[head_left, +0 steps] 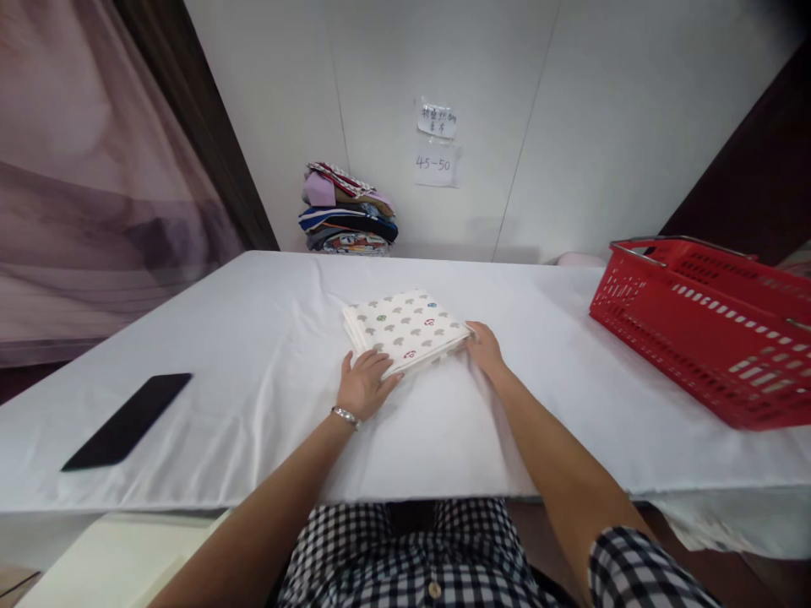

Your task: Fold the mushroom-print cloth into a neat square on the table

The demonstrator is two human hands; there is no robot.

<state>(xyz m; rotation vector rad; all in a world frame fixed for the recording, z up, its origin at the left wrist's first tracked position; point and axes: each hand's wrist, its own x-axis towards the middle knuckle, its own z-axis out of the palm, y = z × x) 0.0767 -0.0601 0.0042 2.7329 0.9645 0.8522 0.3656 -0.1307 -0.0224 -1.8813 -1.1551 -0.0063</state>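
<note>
**Both hands on the folded cloth**

My left hand (364,382) lies flat and open on the near left corner of the cloth (405,329), fingers spread over its edge, gripping nothing. My right hand (485,346) touches the cloth's right corner; I cannot tell whether that grip is pinching the edge or only resting against it. The cloth is a folded white square printed with small shapes, sitting on the counter (253,338) just beyond and between my two hands, turned a little so one corner points toward me. Its long edge runs from my left grip up and away to the right. Both hands are about equally near it.

Well to the left of my left hand lies a phone (130,420). Well to the right of my right hand stands a red basket (703,329). Far ahead, against the wall, sits a pile (347,211) of folded clothes.
</note>
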